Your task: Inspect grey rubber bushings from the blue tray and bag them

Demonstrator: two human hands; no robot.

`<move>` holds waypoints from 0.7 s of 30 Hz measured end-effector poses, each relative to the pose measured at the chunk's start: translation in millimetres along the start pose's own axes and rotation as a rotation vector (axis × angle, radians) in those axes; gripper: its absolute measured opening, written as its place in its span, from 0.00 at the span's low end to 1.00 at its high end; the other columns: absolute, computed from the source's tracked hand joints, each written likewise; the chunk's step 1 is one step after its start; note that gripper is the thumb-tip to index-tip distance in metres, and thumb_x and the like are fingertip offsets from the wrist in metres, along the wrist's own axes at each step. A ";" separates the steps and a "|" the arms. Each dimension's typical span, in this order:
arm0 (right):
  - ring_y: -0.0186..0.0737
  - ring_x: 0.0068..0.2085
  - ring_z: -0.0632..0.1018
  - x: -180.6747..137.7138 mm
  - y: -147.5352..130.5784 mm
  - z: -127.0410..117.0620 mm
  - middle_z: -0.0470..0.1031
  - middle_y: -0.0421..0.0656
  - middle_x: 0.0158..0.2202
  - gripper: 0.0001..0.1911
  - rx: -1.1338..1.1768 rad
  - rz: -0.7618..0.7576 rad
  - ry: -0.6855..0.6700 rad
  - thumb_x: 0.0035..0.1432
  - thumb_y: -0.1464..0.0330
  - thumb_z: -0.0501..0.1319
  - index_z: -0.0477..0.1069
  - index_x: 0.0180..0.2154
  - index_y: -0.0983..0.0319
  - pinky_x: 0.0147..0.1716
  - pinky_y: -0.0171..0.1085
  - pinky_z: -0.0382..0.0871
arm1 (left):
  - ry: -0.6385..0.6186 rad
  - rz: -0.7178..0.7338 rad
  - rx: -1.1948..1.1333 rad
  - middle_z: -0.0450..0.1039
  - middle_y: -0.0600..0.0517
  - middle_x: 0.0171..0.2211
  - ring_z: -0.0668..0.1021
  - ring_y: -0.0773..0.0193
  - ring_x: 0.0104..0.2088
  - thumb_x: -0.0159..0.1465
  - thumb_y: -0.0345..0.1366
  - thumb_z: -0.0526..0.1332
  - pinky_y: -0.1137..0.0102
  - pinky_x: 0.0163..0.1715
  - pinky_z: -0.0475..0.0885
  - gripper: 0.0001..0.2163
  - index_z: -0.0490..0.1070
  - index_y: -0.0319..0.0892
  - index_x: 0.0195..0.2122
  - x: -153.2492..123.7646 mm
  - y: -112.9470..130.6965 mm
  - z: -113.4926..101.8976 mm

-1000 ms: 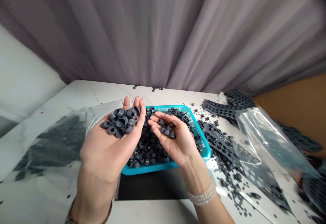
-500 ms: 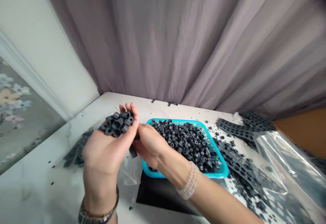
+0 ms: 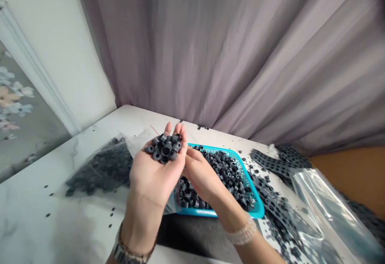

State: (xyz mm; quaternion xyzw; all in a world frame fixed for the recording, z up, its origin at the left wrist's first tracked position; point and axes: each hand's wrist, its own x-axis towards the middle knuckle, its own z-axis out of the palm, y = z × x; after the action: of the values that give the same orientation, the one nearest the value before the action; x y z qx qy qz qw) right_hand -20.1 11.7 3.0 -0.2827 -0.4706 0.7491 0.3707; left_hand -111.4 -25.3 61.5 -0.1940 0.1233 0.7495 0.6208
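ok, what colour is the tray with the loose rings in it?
Turquoise; the tray shows best in the head view.

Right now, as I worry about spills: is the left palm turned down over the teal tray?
No, the left hand is palm up, with a heap of dark rings resting on its fingers.

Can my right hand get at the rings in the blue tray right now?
Probably yes. The right hand hangs over the open-topped teal tray, and the loose rings in it lie uncovered just beside it. Only the left hand, cupping a handful of rings, sits close alongside.
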 end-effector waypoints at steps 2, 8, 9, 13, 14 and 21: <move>0.43 0.53 0.73 -9.1 -8.9 -8.0 0.74 0.45 0.51 0.16 -0.036 -0.082 0.142 0.58 0.65 0.57 0.72 0.48 0.58 0.53 0.45 0.67 | -0.035 -0.054 0.029 0.75 0.42 0.47 0.75 0.55 0.52 0.65 0.28 0.43 0.61 0.44 0.77 0.20 0.64 0.34 0.54 3.1 -12.3 -3.7; 0.45 0.60 0.67 -40.3 -17.5 -19.5 0.68 0.43 0.57 0.16 0.122 -0.390 0.497 0.56 0.65 0.60 0.71 0.47 0.57 0.62 0.47 0.57 | -0.189 -0.062 0.171 0.73 0.41 0.51 0.73 0.58 0.54 0.64 0.32 0.45 0.63 0.55 0.68 0.21 0.64 0.31 0.55 14.4 -49.4 -17.9; 0.45 0.61 0.65 -44.9 -15.7 -18.7 0.68 0.43 0.58 0.18 0.131 -0.380 0.496 0.56 0.64 0.61 0.70 0.49 0.55 0.63 0.48 0.56 | -0.181 -0.058 0.198 0.73 0.42 0.51 0.73 0.59 0.54 0.63 0.33 0.46 0.63 0.56 0.66 0.21 0.65 0.32 0.54 15.1 -55.5 -19.6; 0.45 0.64 0.60 -57.0 -5.3 -15.9 0.61 0.38 0.62 0.32 0.006 -0.341 0.466 0.50 0.65 0.67 0.63 0.56 0.49 0.65 0.51 0.50 | -0.084 -0.067 0.283 0.75 0.44 0.50 0.76 0.58 0.51 0.63 0.38 0.47 0.62 0.58 0.63 0.21 0.70 0.37 0.51 13.9 -75.3 -25.4; 0.45 0.65 0.58 -58.1 -3.4 -16.6 0.59 0.37 0.63 0.34 -0.055 -0.339 0.468 0.49 0.66 0.67 0.62 0.57 0.48 0.65 0.51 0.48 | -0.061 -0.068 0.296 0.75 0.45 0.49 0.76 0.58 0.50 0.63 0.38 0.47 0.61 0.58 0.63 0.20 0.70 0.38 0.51 13.5 -78.7 -26.9; 0.41 0.63 0.62 -49.3 -1.4 -35.0 0.67 0.38 0.59 0.17 0.109 -0.305 0.511 0.58 0.66 0.59 0.70 0.51 0.53 0.65 0.48 0.48 | 0.029 -0.017 0.328 0.75 0.42 0.48 0.76 0.56 0.50 0.63 0.41 0.47 0.59 0.58 0.63 0.21 0.71 0.37 0.50 24.5 -89.6 -34.8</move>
State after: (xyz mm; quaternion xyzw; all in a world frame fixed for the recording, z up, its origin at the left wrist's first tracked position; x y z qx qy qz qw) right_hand 35.2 -11.1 -5.9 -0.3678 -0.3583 0.6135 0.5999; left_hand -22.7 -0.7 24.5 -0.1017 0.2513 0.7113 0.6485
